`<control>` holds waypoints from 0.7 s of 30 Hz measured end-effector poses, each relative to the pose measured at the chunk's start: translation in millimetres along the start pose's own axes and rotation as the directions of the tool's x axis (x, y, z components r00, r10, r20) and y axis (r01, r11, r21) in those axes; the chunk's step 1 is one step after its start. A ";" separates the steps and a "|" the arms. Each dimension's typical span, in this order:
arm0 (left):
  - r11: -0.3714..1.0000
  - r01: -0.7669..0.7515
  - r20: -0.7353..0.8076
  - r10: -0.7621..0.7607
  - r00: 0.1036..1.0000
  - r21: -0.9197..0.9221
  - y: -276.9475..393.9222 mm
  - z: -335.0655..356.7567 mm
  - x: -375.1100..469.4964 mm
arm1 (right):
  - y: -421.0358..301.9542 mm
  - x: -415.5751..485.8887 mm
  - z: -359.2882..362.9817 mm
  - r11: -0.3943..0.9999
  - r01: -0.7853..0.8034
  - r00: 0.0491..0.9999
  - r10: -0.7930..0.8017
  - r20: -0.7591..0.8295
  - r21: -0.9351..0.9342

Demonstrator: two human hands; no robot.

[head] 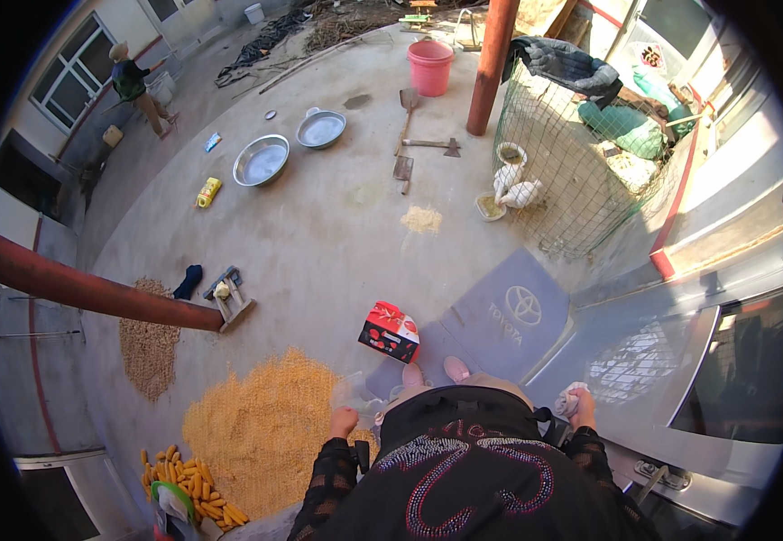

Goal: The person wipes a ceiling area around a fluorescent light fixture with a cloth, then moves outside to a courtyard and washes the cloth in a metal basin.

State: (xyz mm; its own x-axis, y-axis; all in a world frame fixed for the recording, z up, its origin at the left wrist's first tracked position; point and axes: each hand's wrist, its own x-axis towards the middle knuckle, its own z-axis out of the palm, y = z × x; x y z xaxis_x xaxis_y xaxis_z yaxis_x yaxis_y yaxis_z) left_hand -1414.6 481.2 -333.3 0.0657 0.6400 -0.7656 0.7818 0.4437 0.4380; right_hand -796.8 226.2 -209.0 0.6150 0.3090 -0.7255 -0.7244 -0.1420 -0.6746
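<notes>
My left hand is closed at my side, and a translucent plastic bag hangs right by it, apparently gripped. In my right hand is a crumpled whitish cloth, near a glass door panel. A red and black printed carton stands on the concrete just before my pink shoes. Under my feet lies a grey mat with a Toyota logo. Loose corn kernels are spread out to the left, with a heap of corn cobs beside them.
Red posts rise from the yard. Farther off are metal basins, a pink bucket, a shovel and an axe. White birds feed by a wire-mesh fence. Another person stands near the far-left wall.
</notes>
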 end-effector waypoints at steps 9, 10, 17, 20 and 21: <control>0.995 0.024 -0.141 -0.037 0.989 -0.095 22.4 -11.6 -27.5 | -6.0 8.2 3.7 0.989 -0.108 0.994 0.106 -0.024 -0.101; 0.995 0.025 -0.125 -0.037 0.991 -0.095 17.0 -10.4 -29.0 | -6.2 9.8 8.1 0.989 -0.099 0.995 0.096 -0.033 -0.111; 0.977 0.199 -0.065 -0.204 0.977 -0.075 -33.6 -1.6 -27.3 | -11.4 9.0 53.9 0.988 -0.099 0.993 0.106 0.059 -0.117; 0.989 0.134 -0.113 -0.141 0.984 -0.065 -47.2 -1.8 -28.3 | -13.2 12.0 69.4 0.983 -0.078 0.993 0.091 0.072 -0.164; 0.991 0.117 -0.126 -0.124 0.984 -0.059 -49.1 -1.9 -28.9 | -15.1 13.6 72.1 0.981 -0.093 0.992 0.107 0.074 -0.171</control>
State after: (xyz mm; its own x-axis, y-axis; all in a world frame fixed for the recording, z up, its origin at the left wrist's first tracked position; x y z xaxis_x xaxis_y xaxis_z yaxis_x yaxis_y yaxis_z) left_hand -1456.1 442.1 -331.8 -0.1105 0.6543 -0.7481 0.7460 0.5520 0.3726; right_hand -800.0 300.3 -198.8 0.5091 0.3604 -0.7816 -0.7145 -0.3292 -0.6173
